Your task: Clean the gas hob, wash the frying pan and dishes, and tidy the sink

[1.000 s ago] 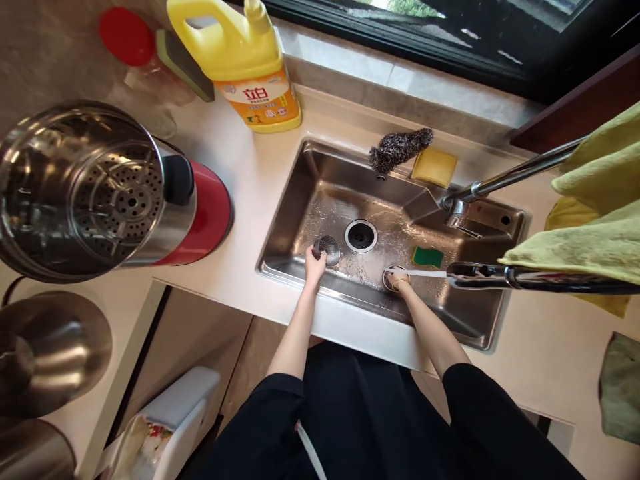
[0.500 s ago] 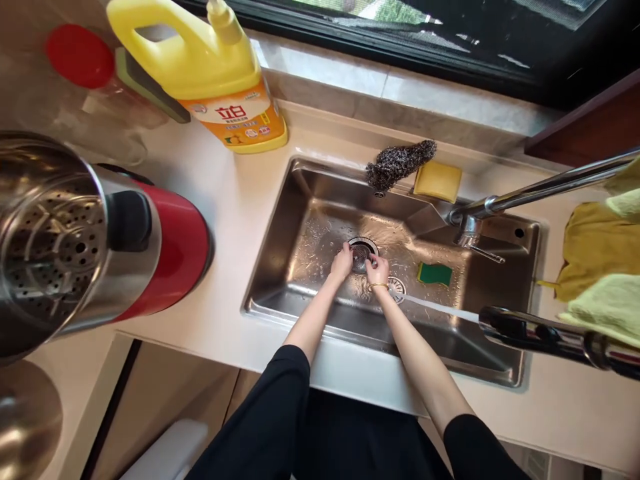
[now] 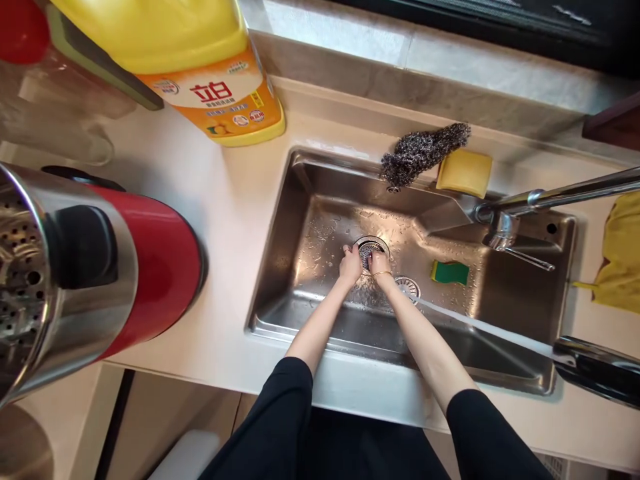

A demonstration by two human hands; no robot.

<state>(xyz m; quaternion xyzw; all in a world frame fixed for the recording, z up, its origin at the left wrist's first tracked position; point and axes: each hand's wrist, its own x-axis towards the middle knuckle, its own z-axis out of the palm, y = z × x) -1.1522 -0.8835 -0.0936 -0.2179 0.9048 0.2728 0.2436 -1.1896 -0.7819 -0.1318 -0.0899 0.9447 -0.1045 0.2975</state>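
Observation:
Both hands are low in the steel sink (image 3: 270, 247), at the round drain opening (image 3: 375, 240). A perforated metal sink strainer (image 3: 367, 251) is between them there. My left hand (image 3: 351, 265) grips the strainer's left side, its thumb raised. My right hand (image 3: 380, 265), with a thin bracelet at the wrist, is closed on its right side, and the fingers hide part of it. Close to my right wrist, a slotted round metal drain piece (image 3: 408, 288) lies on the sink floor. Water (image 3: 480, 323) streams from the black faucet head (image 3: 595, 370) toward that piece.
A green-and-yellow sponge (image 3: 450, 272) lies in the sink. Steel wool (image 3: 425, 153) and a yellow sponge (image 3: 465, 173) sit on the back rim near the faucet (image 3: 503, 230). At left stand a yellow detergent jug (image 3: 215, 100) and a red-and-steel pot (image 3: 155, 253).
My view has shifted closer to the sink. My right hand has moved in over the strainer, nearer my left hand, and covers more of it.

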